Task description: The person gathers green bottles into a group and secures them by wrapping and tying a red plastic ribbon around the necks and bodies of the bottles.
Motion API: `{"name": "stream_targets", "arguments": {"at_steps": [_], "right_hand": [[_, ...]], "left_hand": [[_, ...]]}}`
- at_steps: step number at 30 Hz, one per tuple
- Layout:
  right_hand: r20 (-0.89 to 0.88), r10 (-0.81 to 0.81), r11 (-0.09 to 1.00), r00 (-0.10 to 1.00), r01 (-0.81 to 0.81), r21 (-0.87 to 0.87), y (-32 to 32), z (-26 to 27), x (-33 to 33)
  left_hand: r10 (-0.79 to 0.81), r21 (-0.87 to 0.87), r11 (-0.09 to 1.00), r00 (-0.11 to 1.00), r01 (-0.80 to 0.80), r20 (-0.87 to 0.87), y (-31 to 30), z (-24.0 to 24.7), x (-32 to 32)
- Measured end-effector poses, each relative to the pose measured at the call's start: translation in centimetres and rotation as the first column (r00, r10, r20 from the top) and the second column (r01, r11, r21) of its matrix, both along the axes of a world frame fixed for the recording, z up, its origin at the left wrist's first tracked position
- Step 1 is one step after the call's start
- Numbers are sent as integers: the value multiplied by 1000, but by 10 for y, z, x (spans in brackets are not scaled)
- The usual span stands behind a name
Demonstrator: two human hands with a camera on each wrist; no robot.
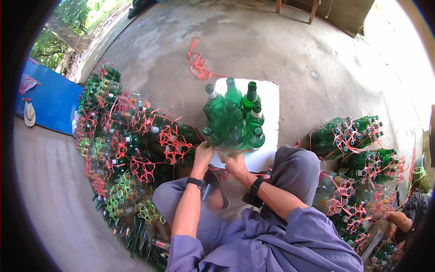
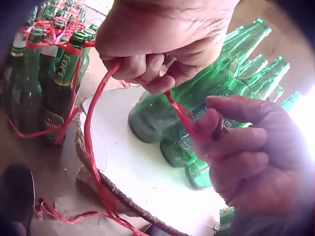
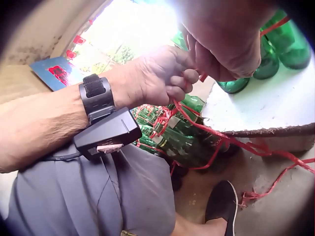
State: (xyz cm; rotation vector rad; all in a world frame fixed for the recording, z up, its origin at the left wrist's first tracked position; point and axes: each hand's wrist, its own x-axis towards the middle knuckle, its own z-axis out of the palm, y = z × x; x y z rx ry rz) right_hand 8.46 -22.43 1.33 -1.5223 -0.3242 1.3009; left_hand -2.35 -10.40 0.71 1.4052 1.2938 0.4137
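Note:
A cluster of green glass bottles (image 1: 233, 120) stands upright on a white board (image 1: 270, 104) in front of the person. At the cluster's near left side, the left hand (image 1: 204, 156) holds a red plastic string (image 2: 93, 135) with curled fingers. Close beside it the right hand (image 1: 236, 165) pinches the same string, and a short stretch runs between both hands in the left wrist view. From the left hand a long end hangs past the board's edge. Across the bottles' lower part runs a red strand in the right wrist view. The fingertips of the right hand (image 3: 226, 44) are partly hidden there.
Many bottles bundled with red and green string (image 1: 136, 131) crowd the left side. More tied bundles (image 1: 346, 133) lie at the right, near another person's arm (image 1: 401, 222). Loose red string (image 1: 198, 63) lies on the concrete floor beyond the board. A wooden stool (image 1: 297, 9) stands far back.

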Motion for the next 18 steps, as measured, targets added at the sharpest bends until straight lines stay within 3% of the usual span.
{"name": "stream_targets", "arguments": {"at_steps": [1, 3, 5, 7, 8, 10, 12, 15, 17, 18], "right_hand": [[30, 28, 1000, 999, -28, 7, 1, -6, 2], [57, 63, 998, 996, -64, 10, 4, -16, 1], [254, -46, 987, 966, 4, 160, 8, -26, -3], [269, 47, 992, 962, -77, 102, 10, -31, 1], [281, 132, 988, 951, -150, 42, 11, -33, 3], [258, 122, 991, 958, -134, 29, 12, -34, 5], [237, 112, 993, 965, -117, 8, 11, -39, 5], [332, 106, 992, 937, -122, 25, 13, -42, 9], [532, 134, 988, 836, -155, -6, 10, -26, 10], [532, 138, 987, 836, -159, -8, 10, -32, 8]], "left_hand": [[3, -2, 1000, 1000, -3, -5, -2, 4, 1], [3, -40, 999, 988, 3, 157, -5, 8, 2], [-12, 4, 1000, 983, 11, 182, -7, 10, 3], [-30, 54, 998, 978, 19, 208, -7, 6, 2], [54, 16, 998, 981, -57, 186, -6, 3, 2], [141, -23, 990, 977, -139, 160, -2, 6, 0], [241, -281, 943, 950, -180, 200, 4, 7, -3], [381, -407, 875, 892, -262, 243, 10, 3, 2], [403, -450, 856, 874, -255, 271, 15, -5, 2], [415, -469, 850, 853, -240, 316, 20, -9, 1]]}}
